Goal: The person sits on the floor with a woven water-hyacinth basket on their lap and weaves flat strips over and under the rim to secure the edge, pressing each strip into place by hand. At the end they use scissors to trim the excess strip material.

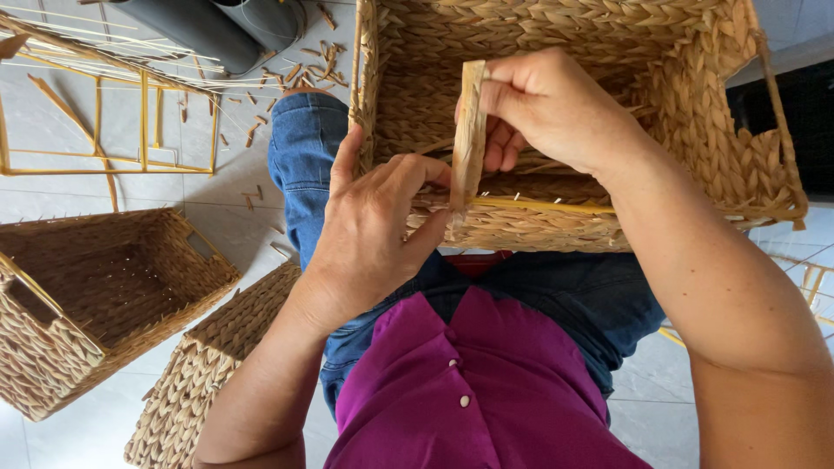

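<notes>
Upright flat straw strip (470, 130) (on unfinished basket (573, 208))

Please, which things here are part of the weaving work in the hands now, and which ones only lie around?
In use:
- left hand
- right hand
- flat fibre strand, held by both hands
- woven basket on the lap

Lying about:
- finished basket
- overturned basket
- yellow wire frame
- fibre scraps

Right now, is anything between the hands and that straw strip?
Nothing visible. The right hand pinches the strip near its top and the left hand touches it lower down, at the basket rim.
</notes>
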